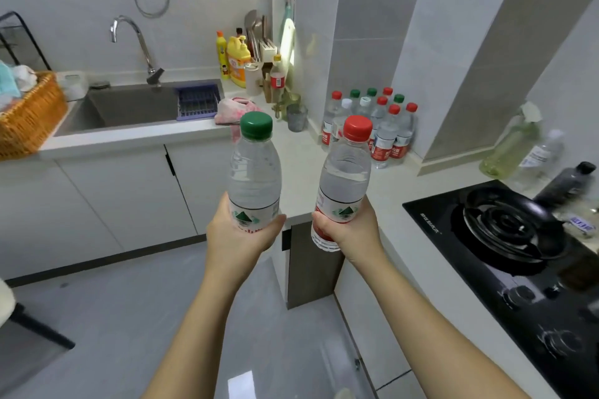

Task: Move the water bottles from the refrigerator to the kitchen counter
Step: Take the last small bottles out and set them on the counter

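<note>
My left hand [238, 235] grips the lower part of a clear water bottle with a green cap [254, 168], held upright in front of the counter corner. My right hand [348, 230] grips a second water bottle with a red cap [345, 178], tilted slightly to the right. Both bottles are in the air, short of the white kitchen counter [301, 159]. In the counter's back corner stands a cluster of several water bottles [379, 126] with red, green and white caps. The refrigerator is out of view.
A sink [129, 107] with a tap and a purple rack lies at the left. Detergent bottles [235, 58], a glass [296, 116] and a pink cloth [233, 110] crowd the back. A black gas hob [518, 256] with a pan and more bottles is at the right. A wicker basket [29, 116] sits far left.
</note>
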Available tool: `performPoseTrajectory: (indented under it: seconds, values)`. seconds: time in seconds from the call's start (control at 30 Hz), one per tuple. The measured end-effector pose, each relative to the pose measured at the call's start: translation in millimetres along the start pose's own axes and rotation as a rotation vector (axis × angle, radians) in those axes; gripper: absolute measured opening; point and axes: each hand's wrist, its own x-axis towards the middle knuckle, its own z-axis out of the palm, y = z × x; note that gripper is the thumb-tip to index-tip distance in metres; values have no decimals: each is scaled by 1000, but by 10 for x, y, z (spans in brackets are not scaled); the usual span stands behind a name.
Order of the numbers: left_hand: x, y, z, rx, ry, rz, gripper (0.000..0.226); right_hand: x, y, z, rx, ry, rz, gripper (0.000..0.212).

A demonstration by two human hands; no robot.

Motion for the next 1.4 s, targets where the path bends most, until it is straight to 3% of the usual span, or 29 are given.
performPoseTrajectory:
  seconds: [0.13,0.6,1.07,1.23,1.4]
  values:
    - [341,60,539,9,-12,9,49,536,193,-303,-12,-20,30,64]
    - [1047,-145,1924,96,-49,-79,44,1699,996,-1019,19,-14,119,53]
    - [2234,-993,2599,103,-224,-207,39,2746,1646,-778,-23,140,282,55]
    - [2658,-1332,2781,185,-327,-116,34,3012,1894,-655,-191,214,272,68]
    - [2783,-1610,2903,299,-362,-122,40,3059,2141,-584,-145,173,347,64]
